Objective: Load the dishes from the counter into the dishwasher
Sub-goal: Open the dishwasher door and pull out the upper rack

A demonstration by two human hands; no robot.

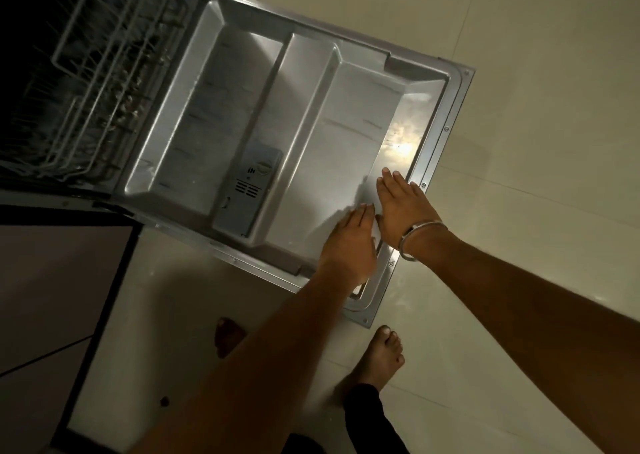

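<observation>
1. My left hand (348, 242) and right hand (401, 204) lie flat, each grip wide and holding nothing, on the lowered silvery steel dishwasher door (311, 124) near its outer corner, likely steadying it.
2. The white wire rack (104, 72) sits inside; I see no dishes or counter.

The dishwasher door (311, 135) lies folded down flat over the floor (536, 142), extending from the dishwasher opening at upper left. The wire rack (104, 72) sits inside that opening, behind the door. The detergent dispenser (247, 190) is set in the door's inner panel. The left hand (349, 242) and right hand (401, 204) are side by side over the door's near corner, left hand nearer the person. A bracelet (420, 240) encircles the right wrist. Two bare feet (377, 360) stand on the floor before the door.
</observation>
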